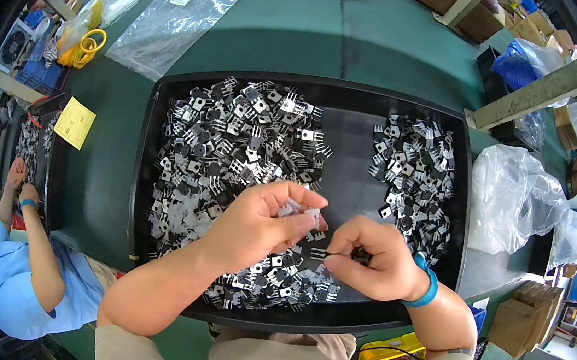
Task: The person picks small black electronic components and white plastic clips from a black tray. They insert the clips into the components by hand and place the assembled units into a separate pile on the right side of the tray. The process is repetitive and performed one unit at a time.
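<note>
Head view, the only one: left hand [267, 213] is cupped, thumb and fingers curled round several small white pieces [311, 214]; right hand [380, 258] pinches a black three-lead part [318, 253] between thumb and index, leads aimed at the left fingertips, body mostly hidden by the fingers. Both hands are over the near middle of the black tray [460, 221], big heap [237, 131] on the left, smaller heap [414, 169] on the right, bare strip between. Main risk: dropped white piece. Left holds several at once in a loose curl, so one could slip into the near parts and be hard to pick out. Second: bent leads. They're thin and stick out past the right fingertips, so a bump on the left hand or a sideways squeeze could do it. Third: mix-up. Heap parts look alike, so anything let go over the wrong side would blend in. White bits [185, 214] lie loose on the left heap too, could snag in leads. Can't tell how firm either grip is
</note>
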### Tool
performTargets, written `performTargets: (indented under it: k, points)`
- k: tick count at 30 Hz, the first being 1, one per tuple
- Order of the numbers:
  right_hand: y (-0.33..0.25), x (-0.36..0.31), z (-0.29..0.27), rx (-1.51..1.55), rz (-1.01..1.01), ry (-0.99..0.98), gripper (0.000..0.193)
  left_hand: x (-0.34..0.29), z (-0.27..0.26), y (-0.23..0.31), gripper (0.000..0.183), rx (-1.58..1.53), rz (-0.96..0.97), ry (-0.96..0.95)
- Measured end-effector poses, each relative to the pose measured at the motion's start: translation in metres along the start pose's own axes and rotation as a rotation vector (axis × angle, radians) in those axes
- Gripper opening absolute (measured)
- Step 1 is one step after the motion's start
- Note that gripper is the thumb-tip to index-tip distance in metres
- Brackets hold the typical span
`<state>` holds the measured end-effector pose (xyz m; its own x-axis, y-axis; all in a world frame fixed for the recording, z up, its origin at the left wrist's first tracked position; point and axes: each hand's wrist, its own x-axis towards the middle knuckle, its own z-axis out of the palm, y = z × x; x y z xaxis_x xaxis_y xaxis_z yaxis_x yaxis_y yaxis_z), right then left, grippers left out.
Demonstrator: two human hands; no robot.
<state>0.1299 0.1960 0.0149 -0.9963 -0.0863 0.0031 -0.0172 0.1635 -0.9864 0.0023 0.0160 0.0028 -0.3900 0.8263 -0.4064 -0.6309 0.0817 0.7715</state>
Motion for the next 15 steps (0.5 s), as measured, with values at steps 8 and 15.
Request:
performTargets:
  k: [8,15]
  points:
    - [-0.0005,-0.0039,0.0053,-0.202,-0.093,0.347,0.017,0.0000,0.0042,-0.0001,0.012,0.181,-0.040,0.009]
    - [-0.0020,0.0021,0.0016,-0.430,-0.291,0.262,0.023,-0.0015,0.0050,-0.0088,0.013,0.361,0.025,-0.005]
